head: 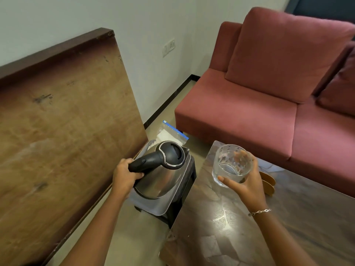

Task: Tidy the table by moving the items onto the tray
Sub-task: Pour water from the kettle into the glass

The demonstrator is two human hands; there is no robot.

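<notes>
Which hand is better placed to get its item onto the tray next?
Left. The left hand grips the kettle by its handle, and the kettle is already over the tray. The right hand holds the glass above the table, off to the tray's side.

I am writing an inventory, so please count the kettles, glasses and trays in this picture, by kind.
kettle: 1, its handle gripped by the left hand.
glass: 1, held by the right hand.
tray: 1, under the kettle.
Total: 3.
</notes>
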